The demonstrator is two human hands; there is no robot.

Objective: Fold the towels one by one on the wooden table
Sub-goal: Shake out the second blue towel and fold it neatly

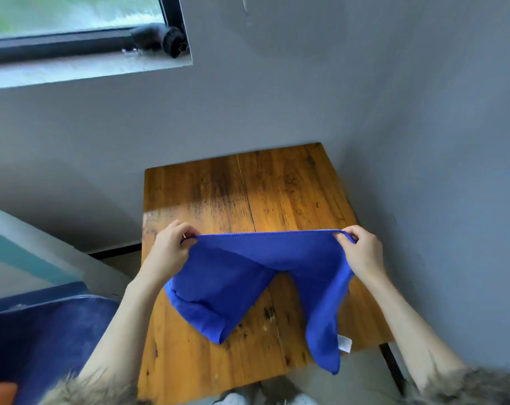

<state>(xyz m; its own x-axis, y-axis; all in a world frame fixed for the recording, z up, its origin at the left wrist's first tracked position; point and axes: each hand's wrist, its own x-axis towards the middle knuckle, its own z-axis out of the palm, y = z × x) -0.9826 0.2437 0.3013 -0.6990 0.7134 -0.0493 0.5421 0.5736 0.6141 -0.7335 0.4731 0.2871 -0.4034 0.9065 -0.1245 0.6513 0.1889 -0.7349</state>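
**Blue towel up in the air, no fold yet**

Holding the blue towel (pixel 247 276) stretched out over the wooden bench (pixel 277 185); left hand (pixel 167 249) pinching the left top corner, right hand (pixel 361 249) pinching the right top corner, each grip closed tight on the hem; top edge pulled fairly straight between the two, running left to right across the middle of the bench.

Rest of the cloth just hanging; left flap bunched and drooping toward the near left part of the bench, right flap dangling past the near right edge with a white care tag (pixel 344 344) showing; a gap between the two flaps where the wood shows through; hard to say whether the low corners touch the top or hang just above it.

Progress-wise, pretty much at the start, by the look of it; no crease made, nothing laid flat, no folded pile anywhere on the bench; far half bare. Probably still to do: spread flat, fold over, smooth down, then any other towels; none in view though.
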